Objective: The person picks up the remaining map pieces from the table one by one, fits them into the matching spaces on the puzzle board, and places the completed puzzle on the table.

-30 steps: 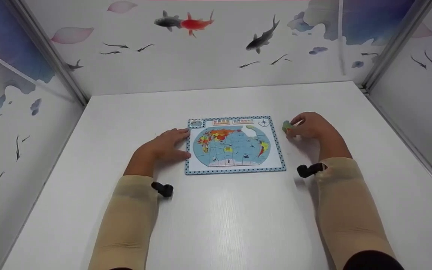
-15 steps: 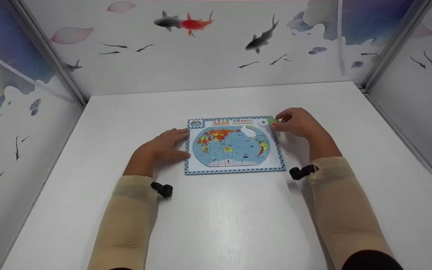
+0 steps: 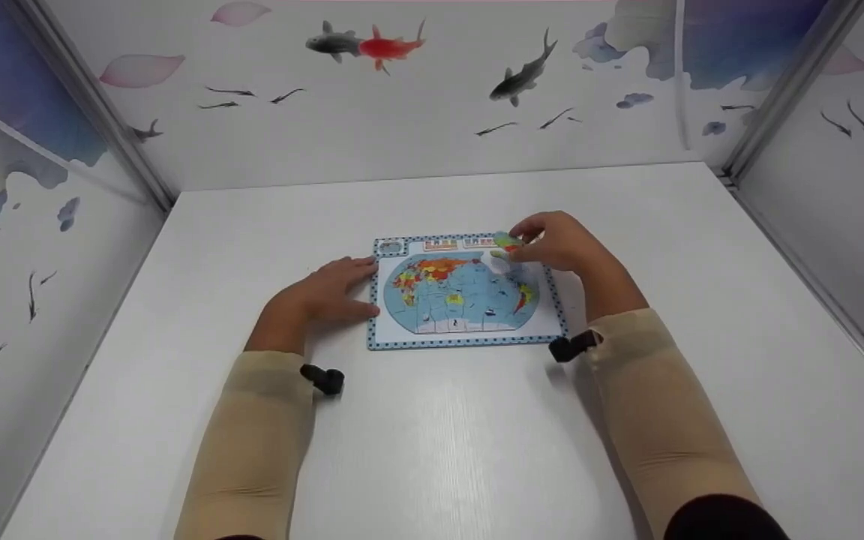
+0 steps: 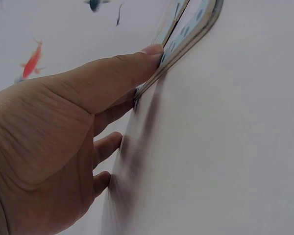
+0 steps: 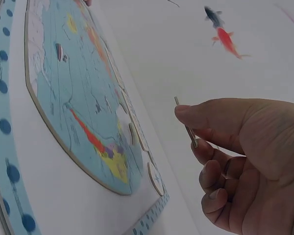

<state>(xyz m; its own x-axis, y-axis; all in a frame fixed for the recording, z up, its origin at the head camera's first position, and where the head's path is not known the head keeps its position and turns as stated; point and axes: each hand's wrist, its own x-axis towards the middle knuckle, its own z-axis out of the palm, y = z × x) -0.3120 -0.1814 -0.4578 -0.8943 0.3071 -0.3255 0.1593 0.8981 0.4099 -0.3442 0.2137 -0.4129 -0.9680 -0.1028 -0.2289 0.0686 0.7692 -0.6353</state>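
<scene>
A world map jigsaw puzzle board [image 3: 402,340] with a blue dotted border lies on the white table. A white gap [image 3: 493,264] shows at the map's upper right. Thumb and fingers of my right hand [image 3: 558,244] pinch a green and orange puzzle piece [image 3: 505,241] over the board's top right part. In the right wrist view this thin puzzle piece [image 5: 190,133] is seen edge-on, apart from the board. My left hand [image 3: 319,294] rests along the board's left edge, fingers extended. Its thumb [image 4: 132,63] touches the dotted border in the left wrist view.
White tabletop [image 3: 432,435] surrounds the board. White panels painted with fish [image 3: 522,79] stand behind and at both sides, joined by metal corner posts [image 3: 124,135]. A small black device [image 3: 573,347] sits at the right wrist, another black device [image 3: 325,379] at the left.
My right hand has carried the puzzle piece leftward from the table beside the board to over its upper right part. My left hand has stayed at the left edge.
</scene>
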